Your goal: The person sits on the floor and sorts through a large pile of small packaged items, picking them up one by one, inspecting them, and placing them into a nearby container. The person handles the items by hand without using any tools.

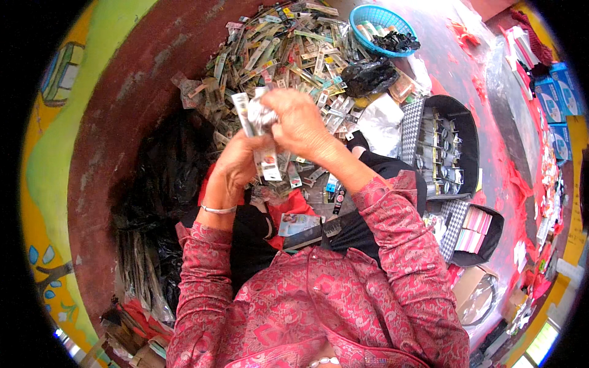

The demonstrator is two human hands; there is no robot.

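My left hand [238, 158] is closed round a narrow, flat clear packet [268, 167] with white printed ends, which sticks out above and below the fingers. My right hand [299, 122] is closed on a crumpled white cloth or tissue [261, 115], pressed against the packet's upper part. Its fingertips are partly hidden behind the cloth. Beyond both hands spreads a large heap of similar narrow packets [300, 52]. More packets and a picture card [297, 224] lie between my legs, below the hands.
A blue plastic basket [354, 27] with packets and black plastic stands at the far right of the heap. Two black boxes [469, 156] with checked sides hold packets, right of my legs. Black plastic bags [165, 165] lie at left by the red wall [98, 141].
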